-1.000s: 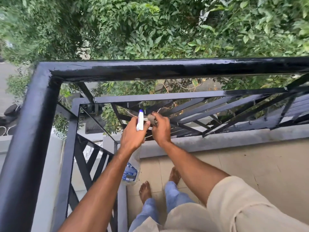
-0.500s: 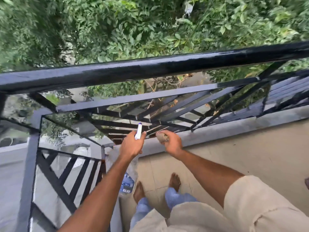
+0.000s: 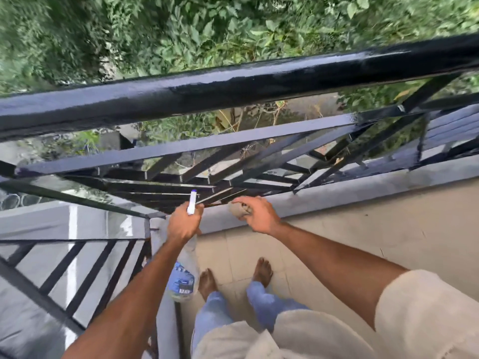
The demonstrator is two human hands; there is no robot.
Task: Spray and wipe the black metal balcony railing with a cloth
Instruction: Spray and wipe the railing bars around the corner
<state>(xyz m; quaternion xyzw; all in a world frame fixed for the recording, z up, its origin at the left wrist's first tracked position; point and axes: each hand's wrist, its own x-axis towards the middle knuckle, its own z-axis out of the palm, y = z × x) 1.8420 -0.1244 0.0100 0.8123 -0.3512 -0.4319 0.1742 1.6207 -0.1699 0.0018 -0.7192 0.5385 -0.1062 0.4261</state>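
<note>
The black railing [image 3: 233, 86] crosses the view, its thick top rail glossy and streaked with pale sheen. Below it run a flat mid rail [image 3: 197, 147] and a fan of slanted bars [image 3: 259, 161] that crowd together low down, just above a grey kerb [image 3: 363, 187]. At the left the railing turns a corner, and a second panel of slanted bars [image 3: 85, 275] runs toward the near edge.

Both hands are down by the crowded low bars, near that corner. The left hand [image 3: 182, 224] is wrapped round the neck of a bottle [image 3: 182, 278]. Its white nozzle [image 3: 191, 202] sticks up above the fist and overlaps the bars, while the clear body with a blue label hangs under the wrist, partly hidden by the forearm. The right hand [image 3: 259, 216] is just to the right, apart from the left, with its fingers curled over a wadded grey-brown cloth [image 3: 237, 209]. The cloth sits at the kerb's far edge beside the lowest bars; whether it touches metal cannot be told.

Two bare feet [image 3: 207, 281] in blue jeans [image 3: 212, 314] stand on beige tiles [image 3: 337, 229]. A cream sleeve [image 3: 427, 320] fills the near right. Beyond the railing lies dense green foliage [image 3: 181, 29], blurred, and grey pavement shows through the left panel.
</note>
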